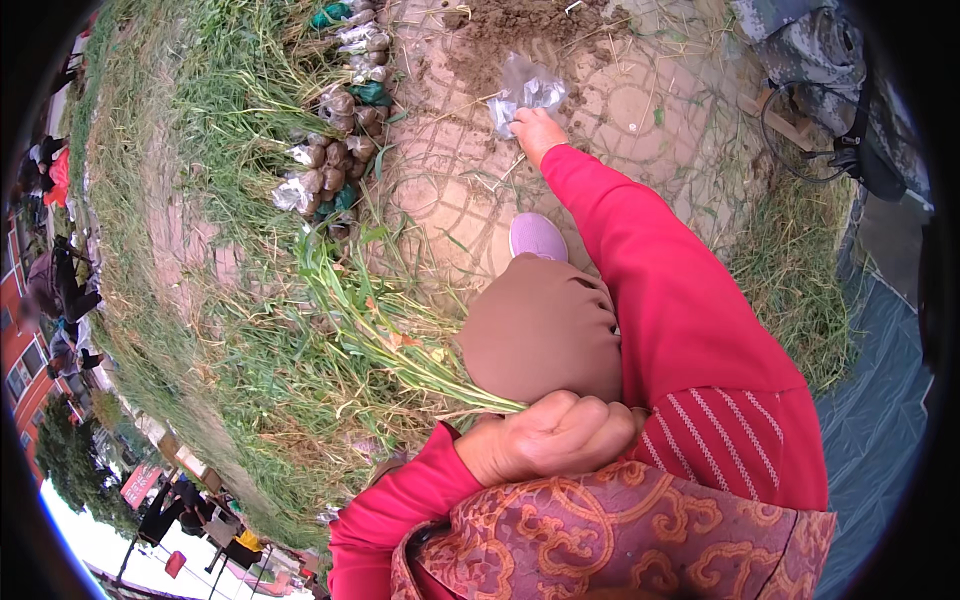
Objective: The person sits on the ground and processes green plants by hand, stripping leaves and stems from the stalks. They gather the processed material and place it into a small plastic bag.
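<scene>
My left hand (559, 435) is closed around the lower ends of a bundle of long green leafy stems (405, 349), close to my body. The leafy tops spread up and to the left, beside my brown-trousered knee (544, 330). My right hand (538, 133) reaches out to the paving, its fingers on a crumpled clear plastic bag (534, 88). The fingertips seem to pinch the bag's near edge. Loose brown soil (532, 26) lies just beyond the bag.
Several plants with bagged root balls (334, 169) lie in a row at the left. Cut grass (232, 345) covers the ground beyond. At the right are a camouflage-patterned cloth (817, 56), a black cable (765, 124) and blue sheeting (874, 405). Other people (64, 281) are at far left.
</scene>
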### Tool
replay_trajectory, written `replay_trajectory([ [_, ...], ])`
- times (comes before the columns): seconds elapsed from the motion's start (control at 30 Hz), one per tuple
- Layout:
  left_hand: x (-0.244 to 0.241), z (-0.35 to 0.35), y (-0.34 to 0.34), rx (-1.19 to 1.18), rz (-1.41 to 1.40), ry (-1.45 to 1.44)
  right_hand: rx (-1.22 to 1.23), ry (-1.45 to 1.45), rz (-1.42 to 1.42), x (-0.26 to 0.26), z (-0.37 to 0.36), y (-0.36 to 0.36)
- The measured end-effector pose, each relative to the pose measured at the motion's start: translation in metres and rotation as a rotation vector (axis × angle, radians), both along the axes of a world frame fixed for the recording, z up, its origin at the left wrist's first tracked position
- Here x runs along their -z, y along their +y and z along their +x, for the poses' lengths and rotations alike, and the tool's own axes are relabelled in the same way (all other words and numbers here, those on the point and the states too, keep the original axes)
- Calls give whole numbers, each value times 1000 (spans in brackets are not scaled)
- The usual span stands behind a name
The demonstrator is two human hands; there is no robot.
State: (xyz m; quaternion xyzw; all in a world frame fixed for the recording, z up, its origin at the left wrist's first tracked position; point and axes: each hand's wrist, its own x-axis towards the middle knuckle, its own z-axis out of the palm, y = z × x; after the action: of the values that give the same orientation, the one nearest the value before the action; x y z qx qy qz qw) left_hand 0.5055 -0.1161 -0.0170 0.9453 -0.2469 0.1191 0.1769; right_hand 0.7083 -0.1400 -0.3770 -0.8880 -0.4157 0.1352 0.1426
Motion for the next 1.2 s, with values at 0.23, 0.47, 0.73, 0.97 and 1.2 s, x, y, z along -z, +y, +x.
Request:
replay_trajectory([
  [0.23,2,-1,6,39,115,-86,19,45,521,-24,-27,11],
  [0.47,-2,-9,7,64,2,27,-190,-52,161,9,-46,18],
  [0.73,-4,-12,4,14,-6,-2,-221,142,217,0,-21,-12],
  [0.97,1,-13,0,27,67,-71,484,8,677,-38,43,-54],
  [1.2,0,-6,5,82,48,-15,554,-103,322,33,74,-37],
])
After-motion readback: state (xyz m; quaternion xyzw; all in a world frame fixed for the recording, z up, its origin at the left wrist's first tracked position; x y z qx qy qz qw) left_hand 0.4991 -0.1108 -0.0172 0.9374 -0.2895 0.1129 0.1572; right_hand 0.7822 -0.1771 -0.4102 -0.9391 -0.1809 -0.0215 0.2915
